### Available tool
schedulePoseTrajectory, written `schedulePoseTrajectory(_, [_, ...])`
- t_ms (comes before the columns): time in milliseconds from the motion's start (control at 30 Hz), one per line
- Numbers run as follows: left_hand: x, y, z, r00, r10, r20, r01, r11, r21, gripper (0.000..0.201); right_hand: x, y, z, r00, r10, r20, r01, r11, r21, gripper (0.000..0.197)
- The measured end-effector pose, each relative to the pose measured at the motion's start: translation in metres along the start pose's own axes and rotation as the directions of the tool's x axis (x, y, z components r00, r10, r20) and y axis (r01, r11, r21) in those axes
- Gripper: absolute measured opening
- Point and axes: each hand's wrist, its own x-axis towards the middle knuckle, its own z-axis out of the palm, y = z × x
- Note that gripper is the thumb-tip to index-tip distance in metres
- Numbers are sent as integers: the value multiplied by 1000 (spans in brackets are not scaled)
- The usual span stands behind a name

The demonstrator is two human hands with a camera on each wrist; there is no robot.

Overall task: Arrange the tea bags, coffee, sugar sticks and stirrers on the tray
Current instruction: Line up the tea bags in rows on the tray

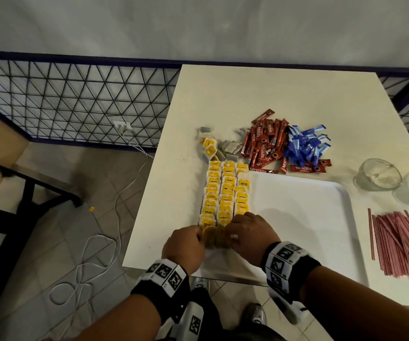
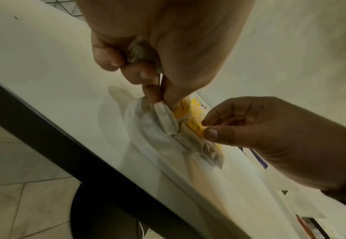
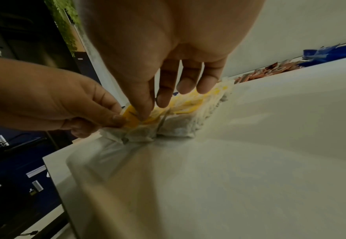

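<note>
Tea bags [image 1: 225, 193] with yellow tags lie in three rows along the left side of the white tray [image 1: 297, 217]. Both hands meet at the near end of these rows. My left hand [image 1: 188, 244] pinches a tea bag [image 2: 168, 119] between thumb and forefinger [image 2: 159, 98], and its curled fingers hold another bag [image 2: 139, 51]. My right hand [image 1: 245, 232] pinches a yellow tag [image 3: 131, 119] with thumb and forefinger [image 3: 153, 110], its other fingers straight. Red coffee sticks [image 1: 265, 143] and blue sugar sticks [image 1: 304, 146] are piled behind the tray. Pink stirrers [image 1: 400, 244] lie to its right.
Loose tea bags [image 1: 228, 146] lie on the table behind the rows. Two glass bowls [image 1: 378, 178] stand at the right, behind the stirrers. The table's left edge [image 1: 144, 193] runs close to the tea bags, with floor and white cables [image 1: 114, 217] beyond it.
</note>
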Motion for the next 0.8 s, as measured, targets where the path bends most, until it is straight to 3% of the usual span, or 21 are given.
schedulePoseTrajectory(100, [0, -3, 0, 998, -13, -63, 13, 1000, 1, 9, 0, -1, 3, 999, 5, 32, -4, 999, -33, 24])
schedulePoseTrajectory(167, [-2, -7, 0, 994, 74, -81, -73, 997, 11, 15, -1, -1, 4, 1000, 6, 24, -5, 1000, -19, 19])
schedulePoseTrajectory(233, [-3, -12, 1, 973, 226, -44, -223, 973, 64, 15, -2, 1, 7, 999, 15, 33, -14, 1000, -20, 20])
schedulePoseTrajectory(333, [-1, -16, 4, 940, 329, 89, -341, 905, 256, 42, 0, 0, 5, 999, -11, 45, 12, 1000, -21, 27])
schedulePoseTrajectory(467, [2, -11, 4, 948, 311, 71, -316, 884, 345, 44, -1, 0, 4, 997, -13, 78, 17, 999, -46, 38])
schedulePoseTrajectory(700, [-2, -5, 5, 963, 266, 29, -255, 880, 400, 42, 0, -1, 10, 999, 1, 36, 0, 999, -52, 37])
schedulePoseTrajectory(800, [-3, -4, 0, 969, 243, -50, -227, 949, 221, 40, 0, -3, 8, 1000, -2, -8, 2, 999, -35, 36])
